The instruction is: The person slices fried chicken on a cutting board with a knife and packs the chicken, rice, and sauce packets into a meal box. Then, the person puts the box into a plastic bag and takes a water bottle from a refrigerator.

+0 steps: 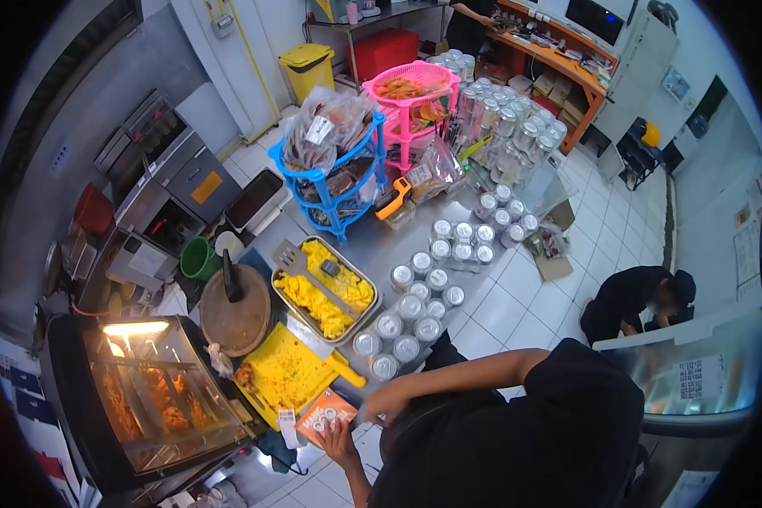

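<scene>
My left hand [339,442] is wrapped around the near side of an orange-and-white printed paper food box [323,413]. At the box's right end is my right hand [387,403], its fingers curled closed; a small greyish edge shows by them, too unclear to name. Just beyond the box lies a yellow board [289,372] strewn with crumbs, with a piece of fried food [245,377] at its left edge. A thick yellow handle [345,369] sticks out on its right. Behind it, a metal tray [371,326] holds yellow rice [313,292], with a slotted turner [289,256] across it.
A lit warming case [68,372] with fried pieces stands left. Beside it is a round chopping block [235,317] with a black-handled knife [231,279]. Several silver cans [406,313] line the counter's right side. Blue [339,224] and pink racks [405,110] stand behind. A person [631,300] crouches right.
</scene>
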Available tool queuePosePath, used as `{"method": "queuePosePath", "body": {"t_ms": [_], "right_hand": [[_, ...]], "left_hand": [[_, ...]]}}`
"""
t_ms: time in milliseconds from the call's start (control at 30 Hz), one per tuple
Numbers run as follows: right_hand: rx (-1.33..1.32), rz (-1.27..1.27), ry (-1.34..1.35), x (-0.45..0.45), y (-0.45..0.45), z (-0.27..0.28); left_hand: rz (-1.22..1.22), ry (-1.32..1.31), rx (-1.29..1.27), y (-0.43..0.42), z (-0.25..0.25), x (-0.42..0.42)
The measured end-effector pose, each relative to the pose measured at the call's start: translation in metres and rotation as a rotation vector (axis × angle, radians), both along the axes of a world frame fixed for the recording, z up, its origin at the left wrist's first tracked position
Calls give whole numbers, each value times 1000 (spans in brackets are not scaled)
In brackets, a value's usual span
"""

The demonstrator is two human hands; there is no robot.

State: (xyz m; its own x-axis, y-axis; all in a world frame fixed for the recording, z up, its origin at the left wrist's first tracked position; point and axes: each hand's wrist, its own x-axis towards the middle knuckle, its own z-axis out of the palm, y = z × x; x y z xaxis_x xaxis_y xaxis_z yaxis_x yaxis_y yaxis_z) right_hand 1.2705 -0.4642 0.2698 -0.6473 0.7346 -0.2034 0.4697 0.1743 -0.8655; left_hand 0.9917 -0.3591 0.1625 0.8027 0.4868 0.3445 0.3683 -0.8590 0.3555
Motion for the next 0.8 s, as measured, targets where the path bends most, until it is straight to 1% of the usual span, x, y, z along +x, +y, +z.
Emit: {"method": "queuePosePath", "body": {"t_ms": [67, 100, 133, 167, 200, 233, 267, 300, 333, 400, 433, 467, 500, 533, 600, 633, 733, 800], "right_hand": [[-114, -103, 412, 70, -35, 75], [-137, -240, 539, 119, -58, 127], [-157, -335, 718, 175, -81, 178], [-3, -504, 726, 239, -107, 225], [48, -707, 1039, 298, -139, 240], [473, -1105, 865, 358, -164, 247], [713, -1458, 718, 429, -176, 261], [952, -1632, 783, 491, -181, 274], [1049, -1802, 729, 560, -191, 268], [951, -2122, 318, 696, -203, 231], [725, -2178, -82, 757, -199, 201], [500, -2154, -484, 816, -195, 172], [258, -1978, -822, 891, -196, 110], [76, -1733, -1132, 961, -197, 52], [-1, -1906, -556, 948, -167, 6], [-103, -1949, -470, 939, -158, -9], [-337, -1956, -484, 918, -153, -27], [-422, -1943, -515, 910, -151, -28]], "left_hand": [[46, 4, 14, -3, -4, 3], [76, -5, 28, -5, -16, -2], [106, -10, 38, -12, -12, 10], [174, 20, -31, -23, -3, 14], [220, 4, -56, -34, 2, 17], [259, -16, -74, -39, 7, 20], [296, -50, -91, -40, 6, 28], [296, -85, -84, -39, -8, 25], [299, -57, -72, -39, -9, 23], [322, -58, -146, -47, 2, 21], [333, -58, -183, -51, 9, 20], [344, -57, -220, -51, 11, 27], [389, -140, -329, -50, 10, 36], [439, -219, -441, -53, 9, 38], [470, -285, -510, -47, -15, 14], [487, -325, -542, -43, -22, 17], [627, -499, -958, -47, -2, 27], [641, -397, -896, -41, -6, 30]]}}
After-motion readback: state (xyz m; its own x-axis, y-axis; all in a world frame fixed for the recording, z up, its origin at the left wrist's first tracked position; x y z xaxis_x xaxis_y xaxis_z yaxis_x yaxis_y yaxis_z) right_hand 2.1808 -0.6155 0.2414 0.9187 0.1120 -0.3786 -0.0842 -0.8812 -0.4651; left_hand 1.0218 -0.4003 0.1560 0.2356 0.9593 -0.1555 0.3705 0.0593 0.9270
